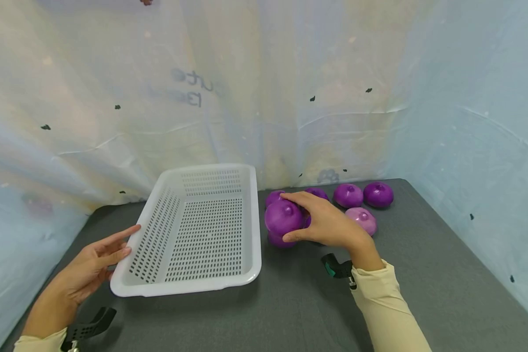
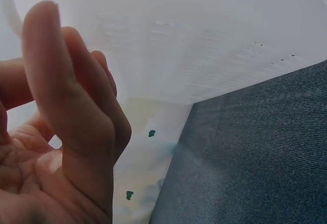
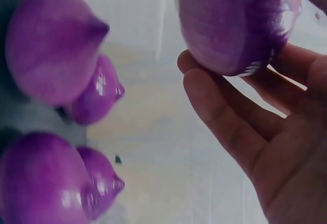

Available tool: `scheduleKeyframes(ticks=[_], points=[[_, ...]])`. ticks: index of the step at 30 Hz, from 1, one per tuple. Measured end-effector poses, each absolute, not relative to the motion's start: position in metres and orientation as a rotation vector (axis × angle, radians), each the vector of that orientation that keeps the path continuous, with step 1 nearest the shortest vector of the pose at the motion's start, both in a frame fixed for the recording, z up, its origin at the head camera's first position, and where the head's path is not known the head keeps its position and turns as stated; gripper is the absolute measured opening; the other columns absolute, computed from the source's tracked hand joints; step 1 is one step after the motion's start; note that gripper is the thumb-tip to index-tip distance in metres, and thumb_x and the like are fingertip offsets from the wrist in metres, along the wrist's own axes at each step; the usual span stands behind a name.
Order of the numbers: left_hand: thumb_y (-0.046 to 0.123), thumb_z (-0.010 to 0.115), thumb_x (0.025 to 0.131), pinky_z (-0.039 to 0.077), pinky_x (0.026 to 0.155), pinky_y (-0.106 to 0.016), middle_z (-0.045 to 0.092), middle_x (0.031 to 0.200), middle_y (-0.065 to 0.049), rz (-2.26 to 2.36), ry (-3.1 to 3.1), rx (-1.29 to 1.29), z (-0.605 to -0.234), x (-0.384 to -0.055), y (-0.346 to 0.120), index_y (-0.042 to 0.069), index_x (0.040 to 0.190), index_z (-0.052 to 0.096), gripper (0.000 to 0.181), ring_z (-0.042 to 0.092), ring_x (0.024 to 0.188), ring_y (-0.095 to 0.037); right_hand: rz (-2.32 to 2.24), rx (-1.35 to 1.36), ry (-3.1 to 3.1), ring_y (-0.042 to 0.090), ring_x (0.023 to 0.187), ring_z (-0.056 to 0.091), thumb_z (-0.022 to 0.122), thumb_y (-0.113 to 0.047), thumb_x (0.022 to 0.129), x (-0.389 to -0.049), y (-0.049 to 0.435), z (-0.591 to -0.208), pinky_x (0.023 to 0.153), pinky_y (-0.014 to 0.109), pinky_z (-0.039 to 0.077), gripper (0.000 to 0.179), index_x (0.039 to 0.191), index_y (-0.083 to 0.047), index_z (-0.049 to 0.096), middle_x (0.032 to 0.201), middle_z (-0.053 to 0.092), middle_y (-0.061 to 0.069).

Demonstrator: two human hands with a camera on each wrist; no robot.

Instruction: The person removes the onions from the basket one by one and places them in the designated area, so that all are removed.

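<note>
A purple onion (image 1: 283,217) with a pointed tip is held in my right hand (image 1: 327,222), between the thumb and fingers. In the right wrist view, the fingers curve round the onion's glossy skin (image 3: 225,24). More purple onions (image 1: 281,239) lie under and behind it, partly covered by the hand and the held onion. My left hand (image 1: 85,269) is at the left rim of a white perforated basket (image 1: 257,234), with index fingertip and thumb touching the edge. The left wrist view shows its other fingers (image 2: 76,81) loosely bent beside the basket's outer wall.
Right of the right hand, purple onions (image 1: 348,195) and a paler pink onion (image 1: 362,220) sit toward the back of the dark grey table (image 1: 299,303). A printed plastic curtain (image 1: 246,98) rises behind the table, with pale blue sheeting (image 1: 488,146) at the right.
</note>
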State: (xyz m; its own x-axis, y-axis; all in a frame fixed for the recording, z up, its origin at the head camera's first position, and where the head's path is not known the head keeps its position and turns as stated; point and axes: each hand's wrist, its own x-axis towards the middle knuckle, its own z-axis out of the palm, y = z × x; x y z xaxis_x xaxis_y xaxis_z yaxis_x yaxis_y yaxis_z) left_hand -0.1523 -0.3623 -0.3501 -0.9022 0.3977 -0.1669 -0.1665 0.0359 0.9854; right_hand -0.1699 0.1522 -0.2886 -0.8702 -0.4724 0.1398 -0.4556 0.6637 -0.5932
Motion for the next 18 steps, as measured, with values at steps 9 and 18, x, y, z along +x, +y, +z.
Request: scheduleKeyframes(ticks=[9, 18], points=[[0.007, 0.045, 0.106, 0.06, 0.078, -0.046, 0.065, 0.121, 0.011, 1.931, 1.917, 0.216, -0.349, -0.153, -0.362, 0.033, 0.156, 0.033, 0.057, 0.068, 0.108, -0.011, -0.954, -0.615, 2.94, 0.029, 0.141, 0.042, 0.084, -0.044, 0.078, -0.175, 0.195, -0.283, 0.111, 0.053, 0.041, 0.092, 0.154, -0.018, 0.039, 0.156, 0.041, 0.008], [0.007, 0.044, 0.107, 0.06, 0.077, -0.046, 0.066, 0.12, 0.01, 1.93, 1.907, 0.223, -0.349, -0.153, -0.362, 0.033, 0.156, 0.033, 0.057, 0.069, 0.108, -0.012, -0.911, -0.391, 3.0, 0.038, 0.142, 0.039, 0.079, -0.052, 0.081, -0.174, 0.243, -0.285, 0.11, 0.06, 0.037, 0.096, 0.157, -0.016, 0.033, 0.158, 0.037, 0.015]])
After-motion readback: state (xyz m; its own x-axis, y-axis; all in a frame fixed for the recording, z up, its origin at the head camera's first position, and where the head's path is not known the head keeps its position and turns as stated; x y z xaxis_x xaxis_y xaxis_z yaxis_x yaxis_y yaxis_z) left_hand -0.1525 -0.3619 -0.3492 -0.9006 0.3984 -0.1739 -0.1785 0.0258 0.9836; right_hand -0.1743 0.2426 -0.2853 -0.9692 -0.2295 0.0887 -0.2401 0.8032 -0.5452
